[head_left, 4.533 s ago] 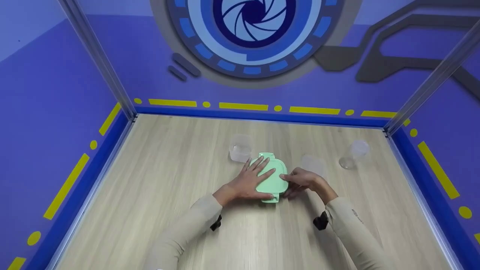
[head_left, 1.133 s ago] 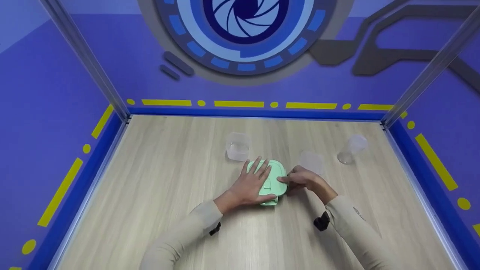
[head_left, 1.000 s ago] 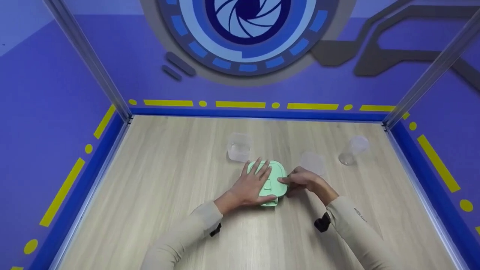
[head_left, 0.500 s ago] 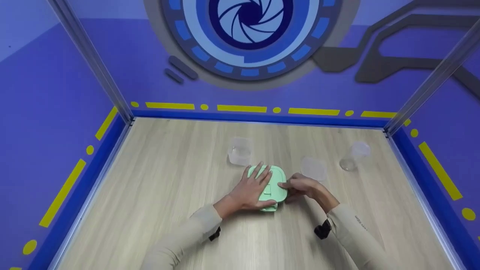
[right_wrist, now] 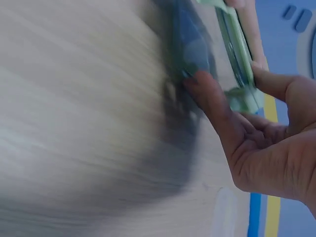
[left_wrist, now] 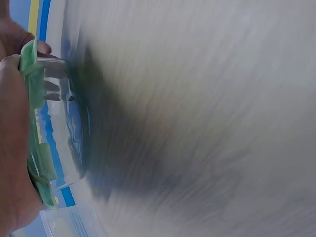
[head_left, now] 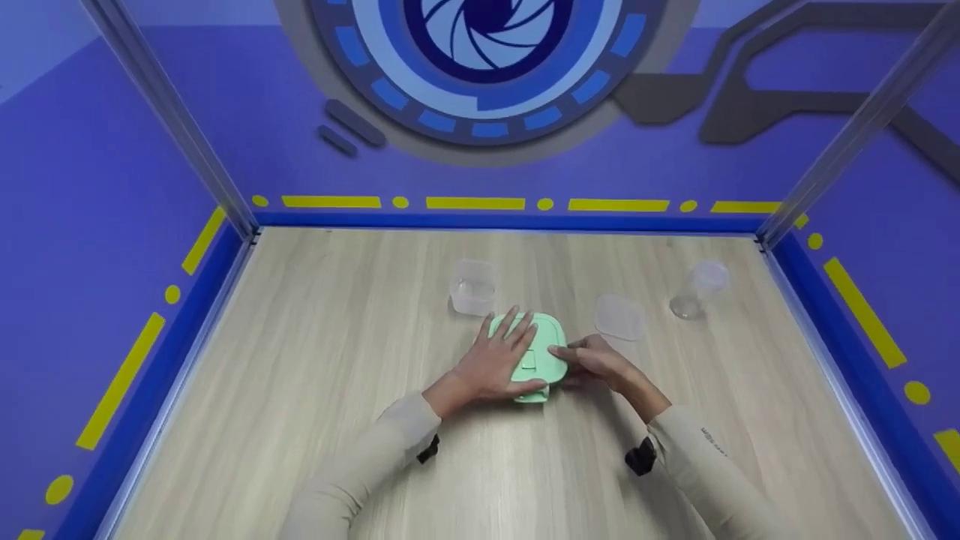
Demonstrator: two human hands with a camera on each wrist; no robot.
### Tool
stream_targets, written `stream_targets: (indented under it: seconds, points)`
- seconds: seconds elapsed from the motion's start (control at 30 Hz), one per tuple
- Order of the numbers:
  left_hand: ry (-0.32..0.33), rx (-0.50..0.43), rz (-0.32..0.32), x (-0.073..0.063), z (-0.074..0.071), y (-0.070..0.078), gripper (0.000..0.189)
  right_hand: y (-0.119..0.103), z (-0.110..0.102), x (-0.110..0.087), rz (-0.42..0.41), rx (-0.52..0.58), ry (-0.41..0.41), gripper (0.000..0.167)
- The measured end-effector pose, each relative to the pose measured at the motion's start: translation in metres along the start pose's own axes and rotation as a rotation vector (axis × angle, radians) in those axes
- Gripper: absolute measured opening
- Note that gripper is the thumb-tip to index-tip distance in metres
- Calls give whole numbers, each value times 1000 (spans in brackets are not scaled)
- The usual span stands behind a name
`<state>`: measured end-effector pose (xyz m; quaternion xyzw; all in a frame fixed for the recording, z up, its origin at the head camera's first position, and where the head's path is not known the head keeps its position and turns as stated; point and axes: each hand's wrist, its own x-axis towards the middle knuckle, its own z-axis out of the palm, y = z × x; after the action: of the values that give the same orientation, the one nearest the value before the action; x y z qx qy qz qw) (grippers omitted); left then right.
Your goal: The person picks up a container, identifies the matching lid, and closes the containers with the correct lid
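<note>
A clear food container (left_wrist: pixel 66 143) with a mint-green lid (head_left: pixel 550 334) sits near the middle of the table. My left hand (head_left: pixel 491 364) lies across the lid's left part with spread, mostly straight fingers, its thumb along the near edge. At the right side, my right hand (head_left: pixel 600 361) pinches the container, thumb on the lid's top and fingers lower against the clear wall. A green flap (head_left: pixel 532 397) sticks out at the near edge. The right wrist view shows another green flap (right_wrist: pixel 242 98) beside my right fingers.
Behind the lid stands a translucent square tub (head_left: pixel 473 289). A flat translucent lid (head_left: pixel 621 316) lies beyond my right hand. Farther right are a small clear cup (head_left: pixel 685 306) and a round translucent piece (head_left: pixel 709 277). Blue panels (head_left: pixel 420 172) wall in the table.
The flap that stuck out past the lid's far edge 4.5 seconds ago no longer shows there. My left hand has shifted, uncovering a small raised tab on the lid. My right hand stays at the right side.
</note>
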<state>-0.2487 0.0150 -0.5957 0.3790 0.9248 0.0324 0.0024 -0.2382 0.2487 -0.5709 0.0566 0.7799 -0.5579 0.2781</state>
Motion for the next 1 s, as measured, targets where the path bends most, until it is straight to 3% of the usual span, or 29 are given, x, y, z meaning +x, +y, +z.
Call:
stream_targets:
  seconds: [0.1, 0.2, 0.33, 0.5, 0.77, 0.9, 1.0]
  points:
    - [-2, -7, -31, -1, -2, -2, 102, 1, 9, -3, -40, 48, 53, 62]
    - [7, -34, -45, -1, -3, -1, 101, 3, 14, -10, -57, 29, 79, 72]
    - [36, -48, -69, 0, 0, 3, 97, 9, 16, -19, -92, -22, 55, 62]
    - [39, -83, -97, -2, 2, 12, 99, 16, 10, -22, -128, 40, 18, 53]
    - [-21, -126, -24, -8, -8, 4, 96, 15, -5, -14, -142, -19, -52, 60]
    - [-49, -129, -1, -9, -12, 1, 96, 14, -4, -9, -164, -45, 2, 56]
    - [-47, -132, -17, -12, -12, 3, 98, 16, 5, -8, -173, -38, 112, 51]
